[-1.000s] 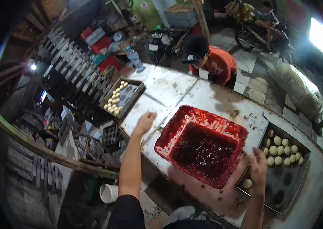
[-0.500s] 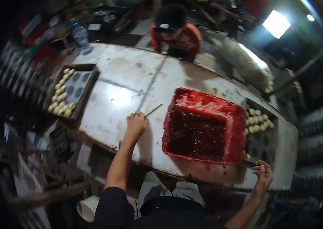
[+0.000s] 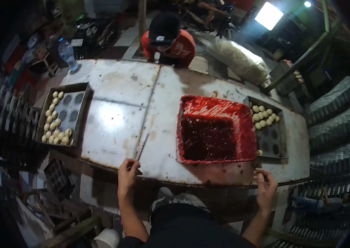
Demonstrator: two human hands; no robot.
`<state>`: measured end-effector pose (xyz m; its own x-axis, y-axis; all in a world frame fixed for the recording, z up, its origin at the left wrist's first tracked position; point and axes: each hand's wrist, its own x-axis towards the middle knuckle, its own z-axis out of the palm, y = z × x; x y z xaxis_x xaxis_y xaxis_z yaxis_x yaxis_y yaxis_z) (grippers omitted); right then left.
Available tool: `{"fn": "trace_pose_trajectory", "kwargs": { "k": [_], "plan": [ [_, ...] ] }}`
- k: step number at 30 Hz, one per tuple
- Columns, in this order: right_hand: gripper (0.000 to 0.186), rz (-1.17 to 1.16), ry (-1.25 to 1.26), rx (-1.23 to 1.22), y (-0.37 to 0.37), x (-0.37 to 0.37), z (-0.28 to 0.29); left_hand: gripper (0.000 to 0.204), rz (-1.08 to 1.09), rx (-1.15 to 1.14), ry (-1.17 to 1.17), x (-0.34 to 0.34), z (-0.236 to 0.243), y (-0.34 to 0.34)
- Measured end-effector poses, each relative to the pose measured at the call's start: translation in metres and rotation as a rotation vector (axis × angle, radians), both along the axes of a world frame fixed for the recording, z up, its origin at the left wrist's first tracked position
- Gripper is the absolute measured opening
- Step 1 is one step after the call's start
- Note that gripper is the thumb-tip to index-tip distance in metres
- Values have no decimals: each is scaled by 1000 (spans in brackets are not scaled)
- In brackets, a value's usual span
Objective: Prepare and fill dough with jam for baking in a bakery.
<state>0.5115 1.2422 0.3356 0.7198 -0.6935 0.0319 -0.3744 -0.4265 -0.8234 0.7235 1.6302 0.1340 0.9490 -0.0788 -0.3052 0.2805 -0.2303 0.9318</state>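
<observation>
My left hand (image 3: pixel 128 172) is closed on a thin dark stick (image 3: pixel 143 146), which points away over the near side of the table. At the near table edge, below the red tub, my right hand (image 3: pixel 267 187) has its fingers curled and pinched together; anything between them is too small to make out. The red rectangular tub (image 3: pixel 247 142) holds a dark red, wet, glossy mass (image 3: pixel 212 138). Right beside it lies a metal tray (image 3: pixel 283 142) with round wells and several pale dough balls (image 3: pixel 264 115), mostly toward its far end.
A second tray (image 3: pixel 82 103) with pale balls (image 3: pixel 55 120) stands at the table's left end. Across the white, stained table (image 3: pixel 121 80) is a person in a red shirt (image 3: pixel 183 47). A plastic bottle (image 3: pixel 67 53) stands at the far left corner. Stacked ridged trays (image 3: pixel 334 99) are at right.
The view has shifted. My left hand has drawn back toward the near table edge, and its stick now points more directly away from me. My right hand has moved leftward, closer to the tub.
</observation>
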Motion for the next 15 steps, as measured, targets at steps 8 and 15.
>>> {"fn": "trace_pose_trajectory", "kwargs": {
  "k": [8, 15],
  "plan": [
    [38, 971, -130, -317, 112, 86, -42, 25, -876, 152, -202, -27, 138, -18],
    [28, 1502, 318, 694, 96, 63, -106, 21, -260, -259, 208, -127, 121, -63]
  ]
}}
